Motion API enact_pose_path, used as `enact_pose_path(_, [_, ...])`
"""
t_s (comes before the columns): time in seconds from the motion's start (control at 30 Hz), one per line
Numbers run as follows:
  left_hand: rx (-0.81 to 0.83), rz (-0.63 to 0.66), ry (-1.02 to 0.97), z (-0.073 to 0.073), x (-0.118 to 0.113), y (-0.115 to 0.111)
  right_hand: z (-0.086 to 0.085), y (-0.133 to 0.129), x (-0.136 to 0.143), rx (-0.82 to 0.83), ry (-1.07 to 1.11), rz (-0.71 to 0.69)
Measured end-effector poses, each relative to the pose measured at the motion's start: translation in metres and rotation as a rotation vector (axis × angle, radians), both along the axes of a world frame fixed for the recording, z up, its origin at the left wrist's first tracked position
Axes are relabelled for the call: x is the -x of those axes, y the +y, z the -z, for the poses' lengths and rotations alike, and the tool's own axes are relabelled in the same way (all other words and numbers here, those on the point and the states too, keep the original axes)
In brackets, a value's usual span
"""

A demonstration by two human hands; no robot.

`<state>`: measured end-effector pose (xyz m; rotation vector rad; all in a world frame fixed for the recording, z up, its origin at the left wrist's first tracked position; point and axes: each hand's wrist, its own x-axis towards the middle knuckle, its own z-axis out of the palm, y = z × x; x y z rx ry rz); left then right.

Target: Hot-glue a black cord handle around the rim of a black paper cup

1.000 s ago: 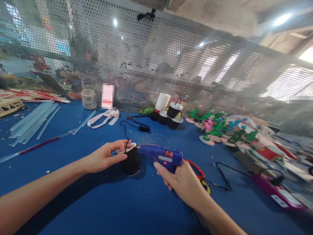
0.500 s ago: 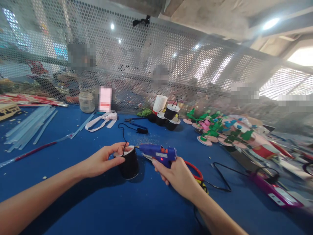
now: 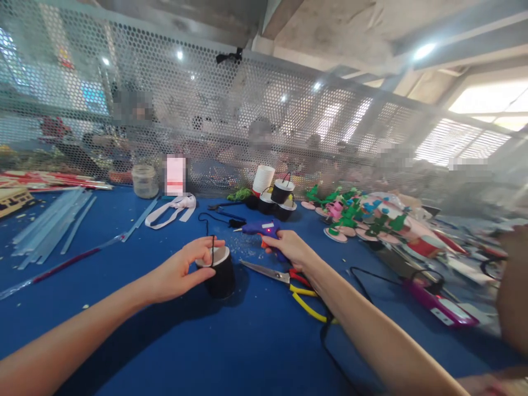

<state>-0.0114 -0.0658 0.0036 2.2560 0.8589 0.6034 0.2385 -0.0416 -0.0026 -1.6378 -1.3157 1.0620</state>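
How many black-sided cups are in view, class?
4: a near cup at the left hand; farther back, an upper cup above a lower-left cup and a lower-right cup. Others may be hidden behind them.

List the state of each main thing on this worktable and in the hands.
Black cup: upright
Left hand: holding the cup at its rim
Glue gun: red light lit, tip clear of the cup
Right hand: gripping the glue gun
Scissors: lying flat
White ribbon: loosely looped
White cups: nested
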Motion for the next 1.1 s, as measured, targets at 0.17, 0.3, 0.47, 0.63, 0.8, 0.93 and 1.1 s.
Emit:
enact_pose_path(0.17, [-0.069, 0.008, 0.047, -0.005, 0.0, -0.003, 0.019, 0.016, 0.006, -0.05, -0.2, 0.051])
enact_pose_path(0.3, [-0.133, 0.019, 0.088, -0.007, -0.001, -0.006, 0.009, 0.008, 0.016, -0.212, -0.352, 0.085])
enact_pose_path(0.47, [-0.215, 0.08, 0.099, -0.001, -0.002, -0.005, -0.018, -0.016, 0.053, -0.398, -0.349, -0.225])
enact_pose_path(0.63, [-0.237, 0.074, 0.082, 0.003, -0.001, -0.004, -0.018, -0.024, 0.084, -0.431, -0.133, -0.585])
enact_pose_path(0.8, [-0.124, 0.062, 0.03, 0.003, -0.001, -0.003, -0.013, -0.028, 0.077, -0.39, -0.004, -0.415])
enact_pose_path(0.93, [0.068, 0.027, -0.068, 0.003, -0.001, 0.0, -0.012, -0.04, 0.062, -0.465, 0.003, -0.316])
enact_pose_path(1.1, [0.202, 0.044, -0.091, 0.003, -0.002, 0.001, -0.003, -0.051, 0.053, -0.537, 0.007, -0.253])
